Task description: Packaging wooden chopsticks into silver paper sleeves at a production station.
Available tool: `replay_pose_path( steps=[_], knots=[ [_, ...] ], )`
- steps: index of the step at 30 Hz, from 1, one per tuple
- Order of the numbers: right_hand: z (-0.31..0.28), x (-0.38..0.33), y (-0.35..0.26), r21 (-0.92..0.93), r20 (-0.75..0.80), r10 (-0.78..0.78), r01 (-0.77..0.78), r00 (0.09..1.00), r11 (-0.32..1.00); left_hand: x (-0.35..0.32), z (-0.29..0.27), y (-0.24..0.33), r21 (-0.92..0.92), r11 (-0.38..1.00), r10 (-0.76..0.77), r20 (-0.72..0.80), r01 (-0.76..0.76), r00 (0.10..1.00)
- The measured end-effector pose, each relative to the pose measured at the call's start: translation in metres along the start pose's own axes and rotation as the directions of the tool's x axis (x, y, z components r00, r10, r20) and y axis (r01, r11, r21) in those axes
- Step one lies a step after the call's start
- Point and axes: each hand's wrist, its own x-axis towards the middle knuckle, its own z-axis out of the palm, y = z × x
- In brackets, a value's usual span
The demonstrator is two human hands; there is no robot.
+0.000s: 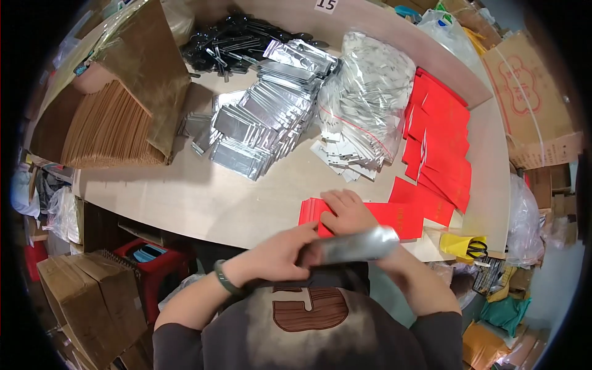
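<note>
A blurred silver packet (361, 245), raised and tilted, near flat red envelopes (404, 219)

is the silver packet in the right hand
No, the left hand grips the silver packet, while the right hand is on the red envelopes.

The hands (280, 254) hold a silver packet (361, 245) and touch red envelopes (401, 219)

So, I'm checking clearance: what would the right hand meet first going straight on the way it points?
Past the red envelopes beneath it, the right hand would probably meet the silver packets first, across some tabletop; unclear depth leaves the exact line uncertain.
</note>
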Motion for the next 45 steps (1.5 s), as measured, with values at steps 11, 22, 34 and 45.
replay_pose_path(
  steps=[11,22,34,45],
  knots=[
    [0.004,0.022,-0.023,0.272,0.356,0.662,-0.751,0.659,0.601,-0.065,-0.035,-0.029,0.478,0.771,-0.239,-0.394,0.420,0.887],
    [0.034,0.046,-0.020,0.248,0.285,0.628,-0.688,0.725,0.682,-0.065,-0.043,-0.035,0.406,0.759,-0.111,-0.691,0.510,0.714],
    [0.033,0.075,-0.014,0.303,0.205,0.513,-0.552,0.834,0.776,-0.045,-0.059,-0.022,0.629,0.762,-0.044,-0.184,0.152,0.982],
    [0.027,0.106,0.044,0.308,-0.051,0.557,-0.517,0.829,0.799,-0.116,-0.196,-0.007,0.489,0.730,0.303,-0.858,0.477,0.415]
  ],
)
